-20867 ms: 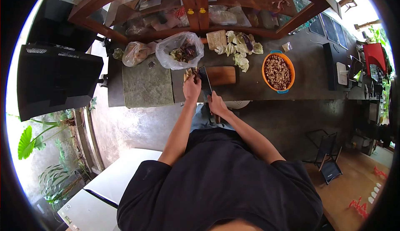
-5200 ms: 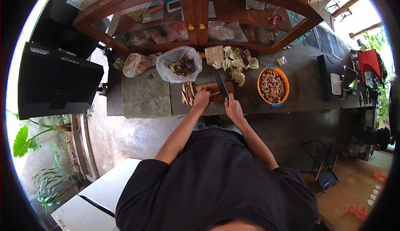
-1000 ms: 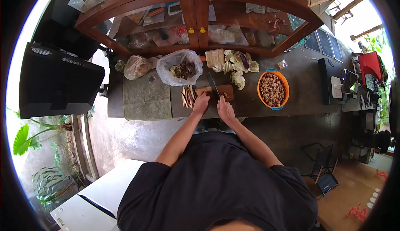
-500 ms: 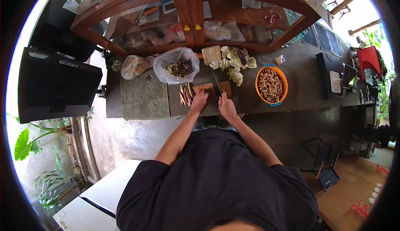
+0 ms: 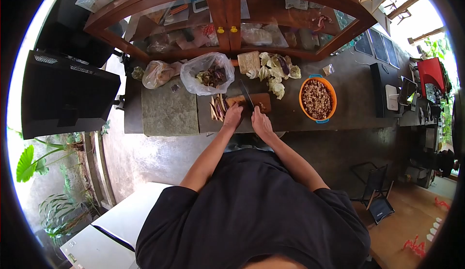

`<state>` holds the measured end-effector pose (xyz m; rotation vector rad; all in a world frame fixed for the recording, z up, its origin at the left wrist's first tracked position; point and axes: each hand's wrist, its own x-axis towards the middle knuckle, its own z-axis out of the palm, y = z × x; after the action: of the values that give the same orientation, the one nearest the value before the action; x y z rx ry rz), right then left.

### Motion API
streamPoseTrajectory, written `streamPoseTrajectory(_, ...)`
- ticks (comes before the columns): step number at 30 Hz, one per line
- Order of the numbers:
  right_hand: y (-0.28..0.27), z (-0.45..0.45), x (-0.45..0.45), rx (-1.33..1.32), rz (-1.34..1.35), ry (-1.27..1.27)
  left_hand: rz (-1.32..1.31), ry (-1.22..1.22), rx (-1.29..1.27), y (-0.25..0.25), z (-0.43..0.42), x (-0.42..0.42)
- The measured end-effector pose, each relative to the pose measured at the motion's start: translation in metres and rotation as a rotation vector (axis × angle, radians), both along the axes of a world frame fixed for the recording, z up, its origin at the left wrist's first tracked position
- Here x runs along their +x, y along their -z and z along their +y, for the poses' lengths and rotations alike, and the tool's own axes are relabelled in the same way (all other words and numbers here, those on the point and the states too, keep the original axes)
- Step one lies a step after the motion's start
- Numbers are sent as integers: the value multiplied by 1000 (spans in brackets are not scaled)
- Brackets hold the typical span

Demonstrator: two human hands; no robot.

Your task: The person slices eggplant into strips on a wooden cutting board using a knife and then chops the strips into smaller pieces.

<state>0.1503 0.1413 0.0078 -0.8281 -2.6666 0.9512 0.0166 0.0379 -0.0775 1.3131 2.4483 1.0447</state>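
My right hand (image 5: 262,124) is wrapped round the handle of a kitchen knife (image 5: 246,93), whose dark blade points away from me across a wooden cutting board (image 5: 262,100). Just left of the blade, my left hand (image 5: 233,117) rests on the board with curled fingers; what they press on is hidden. Beside that hand lies a pile of long purple-skinned strips (image 5: 218,108), which look like eggplant. A few small pale bits sit on the board right of the knife. To the right stands an orange colander (image 5: 334,99) with blue handles, full of diced pale and purple pieces.
Behind the board are an open clear plastic bag (image 5: 193,77) with scraps, a tan block (image 5: 249,63) and crumpled leafy wrapping (image 5: 276,86). A grey mat (image 5: 169,109) lies left. A glass-door wooden cabinet (image 5: 226,22) borders the back; a black box (image 5: 382,89) stands right.
The knife has shifted slightly left, nearer my left hand, and my right hand has moved with it. The whole view has tilted a little.
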Motion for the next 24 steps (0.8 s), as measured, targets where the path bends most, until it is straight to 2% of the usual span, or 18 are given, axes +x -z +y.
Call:
streamPoseTrajectory(3, 3, 3, -3, 15, 11, -11, -89, 29, 78, -3, -1, 1)
streamPoseTrajectory(5, -1, 4, 0, 11, 27, -13, 70, 68, -20, -10, -2, 2)
streamPoseTrajectory(11, 2, 7, 12, -13, -3, 24, 117, 103, -162, -28, -1, 3)
streamPoseTrajectory(14, -3, 8, 12, -33, -10, 49, 190, 81, -102, -11, 1, 3)
streamPoseTrajectory(15, -5, 7, 12, -42, -8, 51, 188, 83, -103, -18, 2, 4)
streamPoseTrajectory(17, -5, 5, 11, -41, -4, 44, 4, 106, -3, -46, 4, 6)
streamPoseTrajectory(20, -9, 3, 9, -49, -5, 25, -79, 117, -78, -58, 3, 7)
streamPoseTrajectory(24, -3, 0, 9, -35, 9, 2, 56, 77, -30, -45, -2, 8)
